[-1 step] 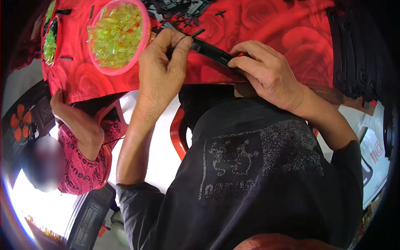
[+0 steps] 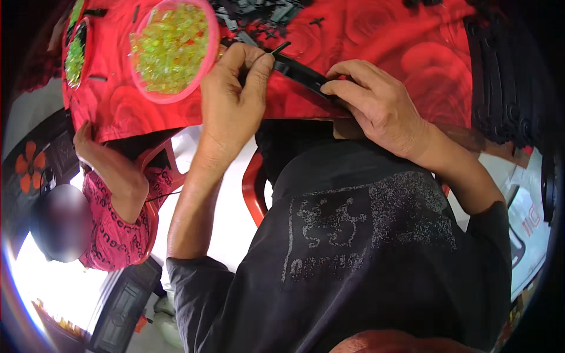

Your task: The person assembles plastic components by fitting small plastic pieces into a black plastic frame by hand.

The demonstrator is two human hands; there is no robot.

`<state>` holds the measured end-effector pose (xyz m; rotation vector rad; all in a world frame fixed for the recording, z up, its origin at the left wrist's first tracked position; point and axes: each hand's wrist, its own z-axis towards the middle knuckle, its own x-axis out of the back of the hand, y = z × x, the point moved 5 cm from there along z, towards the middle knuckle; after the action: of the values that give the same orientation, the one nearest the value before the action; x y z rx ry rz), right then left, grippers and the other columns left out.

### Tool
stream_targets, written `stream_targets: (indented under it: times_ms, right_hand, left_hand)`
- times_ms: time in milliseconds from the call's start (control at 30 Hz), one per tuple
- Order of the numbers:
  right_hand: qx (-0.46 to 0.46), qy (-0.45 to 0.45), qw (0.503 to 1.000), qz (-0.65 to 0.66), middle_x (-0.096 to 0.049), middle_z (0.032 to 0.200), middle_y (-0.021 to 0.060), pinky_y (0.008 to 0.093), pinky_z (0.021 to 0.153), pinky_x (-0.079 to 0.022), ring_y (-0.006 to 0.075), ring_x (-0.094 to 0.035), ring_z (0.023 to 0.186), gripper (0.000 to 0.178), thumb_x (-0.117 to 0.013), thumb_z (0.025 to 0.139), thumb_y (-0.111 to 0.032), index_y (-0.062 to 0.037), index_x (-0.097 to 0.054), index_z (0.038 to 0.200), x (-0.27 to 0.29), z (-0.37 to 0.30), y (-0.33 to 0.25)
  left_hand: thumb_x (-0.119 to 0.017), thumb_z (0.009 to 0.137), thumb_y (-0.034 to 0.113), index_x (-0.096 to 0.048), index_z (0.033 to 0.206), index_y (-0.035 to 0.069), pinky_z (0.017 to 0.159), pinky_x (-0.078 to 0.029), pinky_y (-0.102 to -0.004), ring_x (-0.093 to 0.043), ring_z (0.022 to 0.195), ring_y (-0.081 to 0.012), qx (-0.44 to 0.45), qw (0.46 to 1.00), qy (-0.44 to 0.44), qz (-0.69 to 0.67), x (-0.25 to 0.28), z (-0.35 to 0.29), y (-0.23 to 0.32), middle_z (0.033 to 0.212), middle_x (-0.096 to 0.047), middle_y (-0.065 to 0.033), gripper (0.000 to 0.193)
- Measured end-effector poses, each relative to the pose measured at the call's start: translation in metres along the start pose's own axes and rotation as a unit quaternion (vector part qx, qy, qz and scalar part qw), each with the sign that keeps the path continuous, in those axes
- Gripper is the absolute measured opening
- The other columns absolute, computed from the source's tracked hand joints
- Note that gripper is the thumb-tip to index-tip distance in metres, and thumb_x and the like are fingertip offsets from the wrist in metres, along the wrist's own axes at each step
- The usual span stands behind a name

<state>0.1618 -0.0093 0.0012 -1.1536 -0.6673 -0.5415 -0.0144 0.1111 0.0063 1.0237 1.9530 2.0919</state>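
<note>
My right hand (image 2: 382, 109) holds a long, narrow black plastic part (image 2: 301, 74) by its near right end, thumb and fingers closed around it. The part slants up to the left above the red tablecloth. At its far end, my left hand (image 2: 235, 97) pinches a thin black stick-like piece (image 2: 282, 47) between thumb and forefinger. The stick's tip pokes out to the upper right. My left fingertips hide where the stick meets the long part, so I cannot tell whether they are joined.
Left of my hands, a pink basin (image 2: 213, 50) holds small translucent yellow-green pieces. Loose dark pieces (image 2: 259, 17) lie beyond my left hand. Long black parts (image 2: 497, 88) line the table's right side. Another person (image 2: 115, 206) sits at the left, near a container of green pieces (image 2: 75, 59).
The whole view has shifted slightly. Both hands keep their holds on the black part and the thin stick.
</note>
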Motion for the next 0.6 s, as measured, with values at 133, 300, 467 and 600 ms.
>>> stream_targets:
  times_ms: [133, 300, 467, 600]
  right_hand:
    - [0.017, -0.041, 0.999, -0.018, -0.058, 0.118, 0.0108, 0.0400, 0.087, -0.055, 0.0306, -0.062, 0.105, 0.079, -0.081, 0.059, 0.001, -0.0080, -0.060, 0.135, 0.003, 0.011, -0.010]
    - [-0.003, -0.062, 0.998, -0.015, -0.057, 0.120, 0.0142, 0.0421, 0.089, -0.054, 0.0337, -0.061, 0.109, 0.062, -0.073, 0.071, 0.003, -0.0046, -0.061, 0.132, -0.005, 0.012, -0.005]
    - [0.011, -0.031, 0.999, 0.003, -0.060, 0.117, 0.0171, 0.0435, 0.088, -0.054, 0.0379, -0.063, 0.108, 0.030, -0.061, 0.088, 0.005, -0.0015, -0.066, 0.117, -0.002, 0.019, -0.005]
    - [0.026, 0.004, 0.999, 0.036, -0.060, 0.117, 0.0179, 0.0442, 0.087, -0.052, 0.0403, -0.063, 0.106, 0.024, -0.061, 0.089, 0.006, -0.0011, -0.065, 0.111, 0.003, 0.019, 0.002]
  left_hand:
    - [-0.064, 0.098, 0.005, -0.062, 0.095, -0.001, 0.062, -0.045, -0.0272, -0.053, 0.066, -0.0091, 0.022, 0.998, 0.053, 0.012, 0.004, -0.012, -0.014, 0.072, -0.059, -0.0029, 0.007]
    - [-0.063, 0.097, 0.006, -0.057, 0.093, 0.000, 0.061, -0.045, -0.0296, -0.052, 0.066, -0.0107, 0.002, 0.992, 0.125, -0.004, 0.012, -0.034, -0.017, 0.072, -0.056, -0.0042, 0.009]
    - [-0.063, 0.096, 0.007, -0.059, 0.099, -0.001, 0.064, -0.048, -0.0335, -0.058, 0.069, -0.0161, 0.058, 0.987, 0.144, 0.040, 0.005, -0.062, -0.012, 0.074, -0.060, -0.0116, 0.009]
    - [-0.063, 0.097, 0.009, -0.059, 0.099, 0.000, 0.064, -0.046, -0.0317, -0.054, 0.072, -0.0108, 0.049, 0.983, 0.174, -0.010, -0.009, -0.079, -0.009, 0.074, -0.057, -0.0059, 0.010]
